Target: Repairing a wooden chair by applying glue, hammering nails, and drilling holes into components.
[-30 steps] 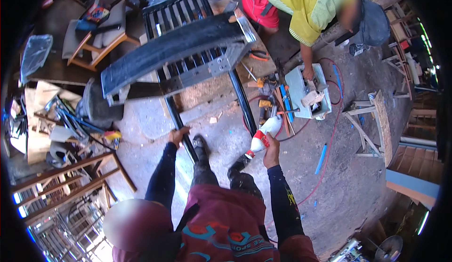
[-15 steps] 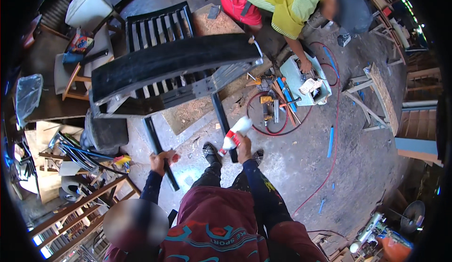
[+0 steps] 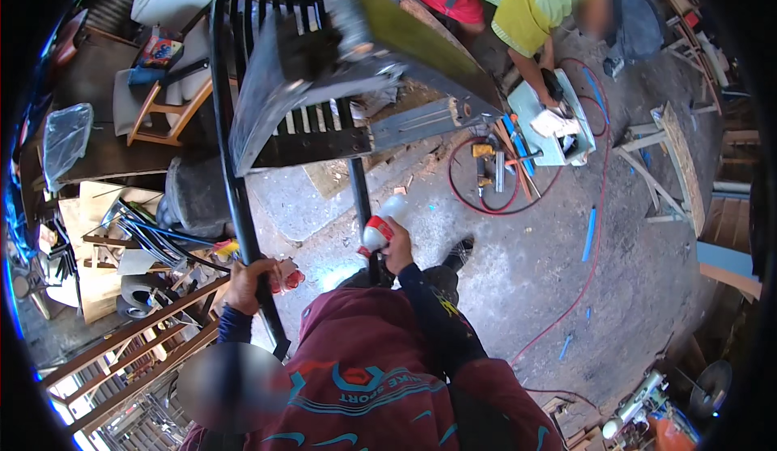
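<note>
A black slatted wooden chair is tipped up in front of me, its upper part smeared by motion. My left hand grips its long left leg near the lower end. Beside those fingers is a small red and clear item whose kind I cannot make out. In my right hand, closed around it, is a white plastic bottle with a red band. That hand is against the chair's right leg; whether it also grips the leg is hidden.
Across from me a person in a yellow top reaches into a pale blue bin. Right of the chair, a yellow drill lies within a looped red hose. A wooden trestle stands at right; wood scraps are piled at left.
The chair has swung, its curved top piece turning from broadside to end-on, and its left leg has tilted more upright. Both hands have moved left a little, keeping hold.
</note>
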`<state>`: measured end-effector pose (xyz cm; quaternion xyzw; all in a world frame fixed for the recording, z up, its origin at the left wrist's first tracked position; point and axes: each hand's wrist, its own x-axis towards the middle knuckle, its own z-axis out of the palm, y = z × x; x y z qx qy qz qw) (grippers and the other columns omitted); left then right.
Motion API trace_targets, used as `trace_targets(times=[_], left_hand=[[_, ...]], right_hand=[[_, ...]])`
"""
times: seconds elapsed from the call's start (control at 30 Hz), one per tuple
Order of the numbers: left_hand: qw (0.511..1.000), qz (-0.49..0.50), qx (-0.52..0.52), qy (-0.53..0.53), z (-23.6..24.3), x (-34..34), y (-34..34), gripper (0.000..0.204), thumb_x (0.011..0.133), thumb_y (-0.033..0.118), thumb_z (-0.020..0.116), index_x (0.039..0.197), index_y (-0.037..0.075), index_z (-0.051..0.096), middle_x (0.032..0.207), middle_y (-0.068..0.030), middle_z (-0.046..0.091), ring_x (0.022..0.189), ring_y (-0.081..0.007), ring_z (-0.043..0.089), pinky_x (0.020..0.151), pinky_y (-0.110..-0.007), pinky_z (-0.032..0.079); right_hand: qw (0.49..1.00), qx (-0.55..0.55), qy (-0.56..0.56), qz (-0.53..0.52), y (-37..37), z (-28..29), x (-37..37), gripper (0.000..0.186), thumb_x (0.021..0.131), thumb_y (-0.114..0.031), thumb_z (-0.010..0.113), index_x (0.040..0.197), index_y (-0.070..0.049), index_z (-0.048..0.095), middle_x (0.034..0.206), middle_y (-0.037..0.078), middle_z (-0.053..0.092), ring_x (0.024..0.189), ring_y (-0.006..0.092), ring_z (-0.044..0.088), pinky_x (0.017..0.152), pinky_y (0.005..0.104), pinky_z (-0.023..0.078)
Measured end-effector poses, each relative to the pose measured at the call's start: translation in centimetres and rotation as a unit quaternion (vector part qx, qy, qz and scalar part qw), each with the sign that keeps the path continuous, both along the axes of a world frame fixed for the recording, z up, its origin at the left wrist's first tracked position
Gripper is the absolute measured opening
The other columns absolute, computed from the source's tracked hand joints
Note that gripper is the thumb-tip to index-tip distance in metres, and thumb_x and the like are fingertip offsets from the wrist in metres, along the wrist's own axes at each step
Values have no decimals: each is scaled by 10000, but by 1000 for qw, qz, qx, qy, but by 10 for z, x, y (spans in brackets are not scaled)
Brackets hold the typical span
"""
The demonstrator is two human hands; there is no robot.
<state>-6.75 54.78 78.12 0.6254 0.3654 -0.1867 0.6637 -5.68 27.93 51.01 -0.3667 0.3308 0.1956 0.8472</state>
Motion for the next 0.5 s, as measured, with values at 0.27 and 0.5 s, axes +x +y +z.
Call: trace_targets(times=[0.27,0.5], left_hand=[[994,-42,93,-50,48,23,-19,157,816,137,751,796,50,622,637,-3,588,507,-108,551,501,-248,436],[996,-40,66,-36,57,35,-56,255,842,184,810,951,13,655,787,-34,658,661,-108,611,626,-250,485]], right_hand=[[992,89,82,-20,51,25,0,508,978,-488,551,1356,-150,562,1245,39,654,1142,251,619,938,662,445],[988,113,105,-28,60,13,22,459,984,-459,559,1307,-136,609,1189,49,670,1108,243,630,911,645,471]])
